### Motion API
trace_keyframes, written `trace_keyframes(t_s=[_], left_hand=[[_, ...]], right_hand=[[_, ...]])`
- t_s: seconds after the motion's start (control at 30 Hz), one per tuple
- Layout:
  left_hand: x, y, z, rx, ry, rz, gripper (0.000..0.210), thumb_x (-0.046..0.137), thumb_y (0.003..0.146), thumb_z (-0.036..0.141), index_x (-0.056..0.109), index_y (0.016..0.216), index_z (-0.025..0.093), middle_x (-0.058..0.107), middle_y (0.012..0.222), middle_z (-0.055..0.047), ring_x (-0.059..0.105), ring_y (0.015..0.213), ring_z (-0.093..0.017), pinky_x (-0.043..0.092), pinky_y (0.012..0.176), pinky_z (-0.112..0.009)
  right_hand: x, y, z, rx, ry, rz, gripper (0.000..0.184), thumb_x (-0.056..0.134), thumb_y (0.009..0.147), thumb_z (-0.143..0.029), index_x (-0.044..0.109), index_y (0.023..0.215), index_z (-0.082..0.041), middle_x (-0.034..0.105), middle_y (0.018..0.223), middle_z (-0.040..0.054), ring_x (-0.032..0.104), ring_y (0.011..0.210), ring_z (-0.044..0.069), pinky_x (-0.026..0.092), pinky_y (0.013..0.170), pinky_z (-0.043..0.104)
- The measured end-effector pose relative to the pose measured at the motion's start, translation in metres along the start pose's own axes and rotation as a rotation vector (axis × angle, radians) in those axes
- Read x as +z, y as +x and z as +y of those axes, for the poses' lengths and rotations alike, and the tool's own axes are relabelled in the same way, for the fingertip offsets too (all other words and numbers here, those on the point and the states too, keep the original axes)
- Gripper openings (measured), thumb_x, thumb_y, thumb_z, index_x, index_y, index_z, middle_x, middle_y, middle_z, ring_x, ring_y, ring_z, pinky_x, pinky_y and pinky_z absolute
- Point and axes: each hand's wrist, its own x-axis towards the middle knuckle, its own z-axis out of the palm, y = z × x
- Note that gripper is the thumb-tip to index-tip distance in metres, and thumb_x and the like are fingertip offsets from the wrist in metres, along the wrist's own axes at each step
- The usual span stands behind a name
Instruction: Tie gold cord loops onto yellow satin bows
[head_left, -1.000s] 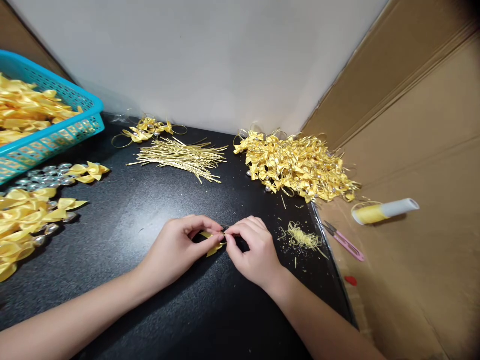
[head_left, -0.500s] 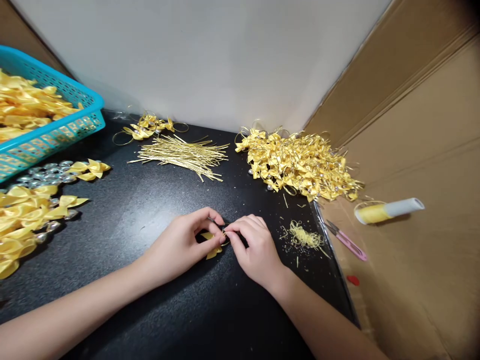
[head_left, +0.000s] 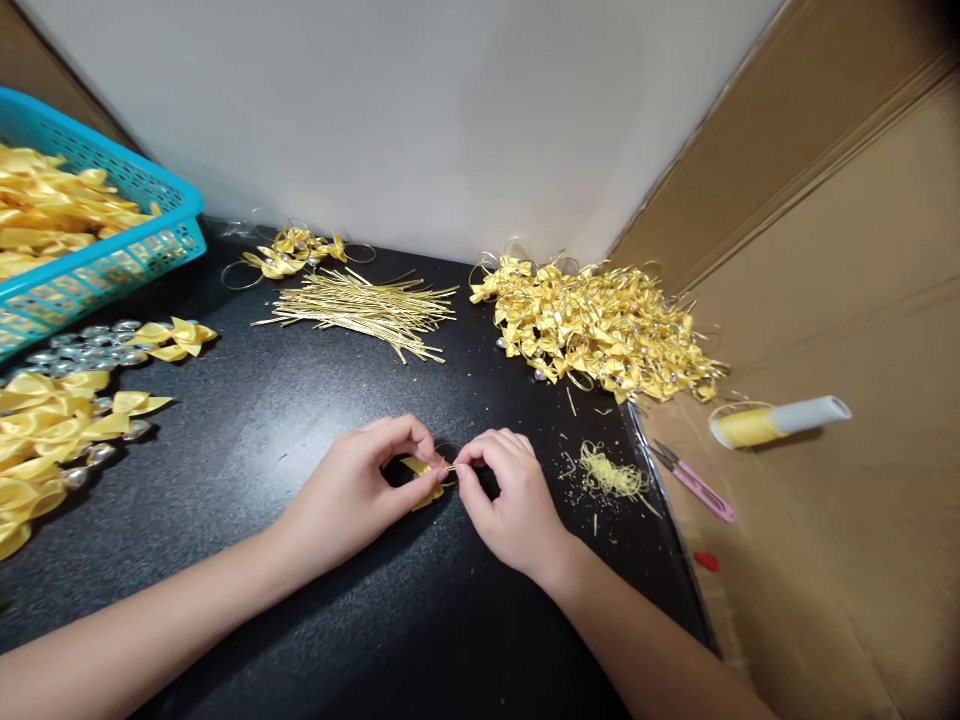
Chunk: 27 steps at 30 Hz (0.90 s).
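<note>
Near the middle of the black table, my left hand point(head_left: 375, 475) and my right hand point(head_left: 510, 490) meet, their fingertips a short gap apart. Both are closed in a pinch on a thin gold twist tie point(head_left: 451, 468) that spans the gap. Part of its loop shows just behind the fingertips. A yellow ribbon bow point(head_left: 425, 497) lies under my left fingers, mostly covered by them. How the tie joins the bow is hidden.
Straight gold ties point(head_left: 367, 312) lie ahead, with finished looped bows point(head_left: 592, 325) heaped right. Left are a blue basket point(head_left: 172, 205) of ribbon bows, loose bows point(head_left: 45, 420) and silver beads point(head_left: 90, 350). Thread scraps point(head_left: 611, 472), pink snips point(head_left: 697, 488) and a yellow-wound tube point(head_left: 780, 422) lie right.
My left index finger has come down into a pinch beside the thumb. My right fingertips have drawn slightly right, and a short stretch of tie now shows between the hands.
</note>
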Motion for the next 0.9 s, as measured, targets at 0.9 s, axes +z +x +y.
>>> trace_keyframes(t_s=[0.9], left_hand=[[-0.0021,0.0042,0.0014,-0.127,0.103,-0.065,0.016,0.065,0.080,0.035,0.080,0.079,0.028,0.076,0.076,0.001,0.064,0.069,-0.019,0.044,0.062,-0.027]], right_hand=[[-0.0006,0.0003,-0.0014,-0.021,-0.015,0.001,0.015,0.050,0.094,-0.018,0.058,0.081,-0.020,0.067,0.079,0.0019,0.058,0.078,0.017,0.039,0.077,0.034]])
